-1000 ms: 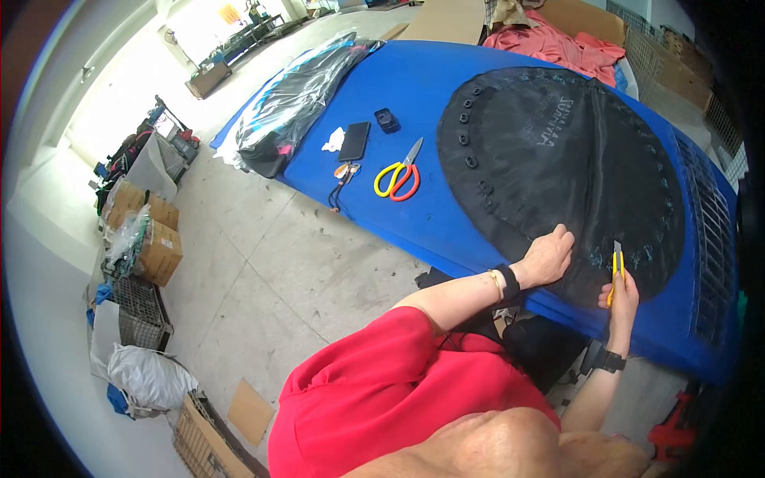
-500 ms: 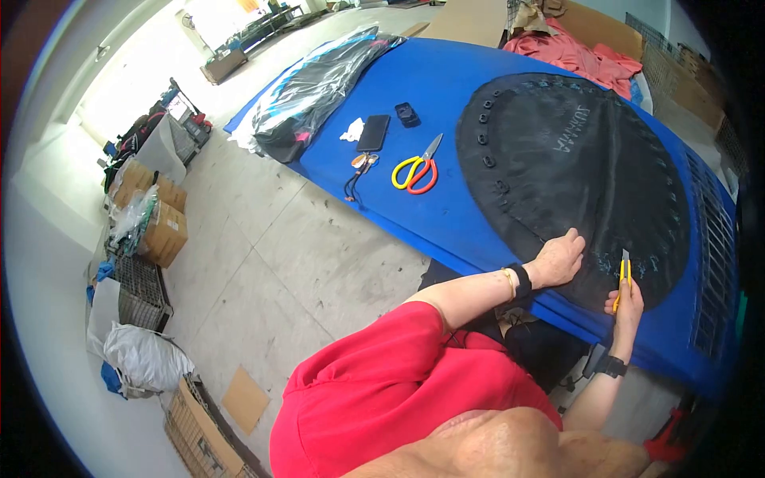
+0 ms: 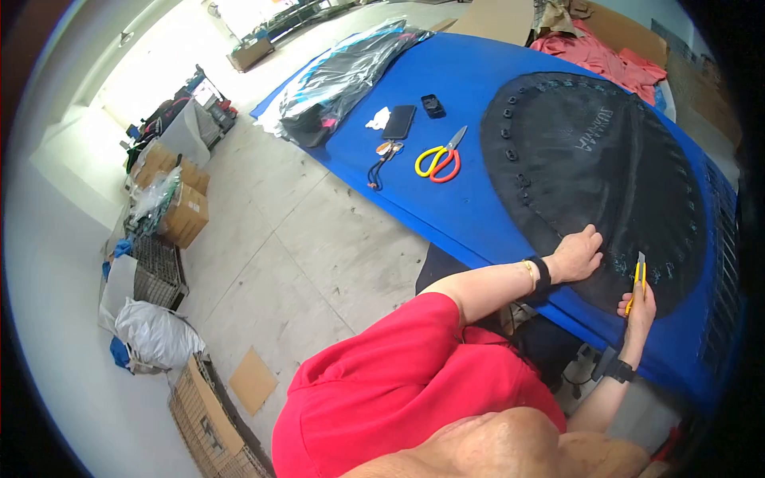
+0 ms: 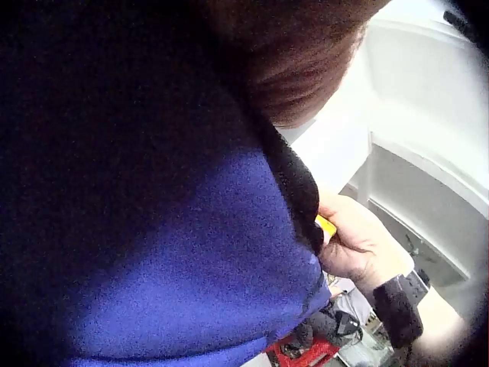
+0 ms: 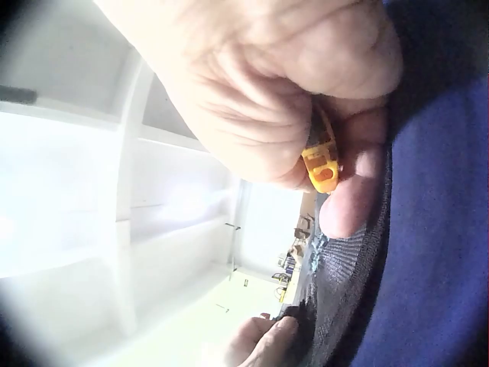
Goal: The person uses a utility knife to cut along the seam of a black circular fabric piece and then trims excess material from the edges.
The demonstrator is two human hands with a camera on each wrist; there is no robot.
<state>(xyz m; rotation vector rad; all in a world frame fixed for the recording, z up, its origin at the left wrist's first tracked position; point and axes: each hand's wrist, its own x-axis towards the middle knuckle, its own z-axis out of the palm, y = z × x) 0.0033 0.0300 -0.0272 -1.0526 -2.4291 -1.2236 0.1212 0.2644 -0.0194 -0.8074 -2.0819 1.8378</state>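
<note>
A large round black cloth piece (image 3: pixel 558 167) with faint lettering lies on the blue-covered table (image 3: pixel 446 215). A seam runs across it, and small black buckle-like pieces sit along its left edge. My left hand (image 3: pixel 575 255) rests at its near edge; in the right wrist view the left fingers (image 5: pixel 263 344) pinch a dark fold of it. My right hand (image 3: pixel 640 312) grips a yellow utility knife (image 3: pixel 639 287), its blade out and pointing away over blue-green thread marks on the cloth. From the right wrist, the knife's yellow end (image 5: pixel 322 170) shows between thumb and fingers.
Left of the cloth lie scissors (image 3: pixel 442 158) with yellow and red handles, a black phone (image 3: pixel 399 122), a small black case (image 3: pixel 433 106) and a corded key ring (image 3: pixel 386 158). A plastic-wrapped bundle (image 3: pixel 347 80) lies at the far left; pink fabric (image 3: pixel 598 60) is heaped behind.
The head view has turned, so table and things sit farther right in it. Both hands keep about the same places on the cloth, the knife still in the right.
</note>
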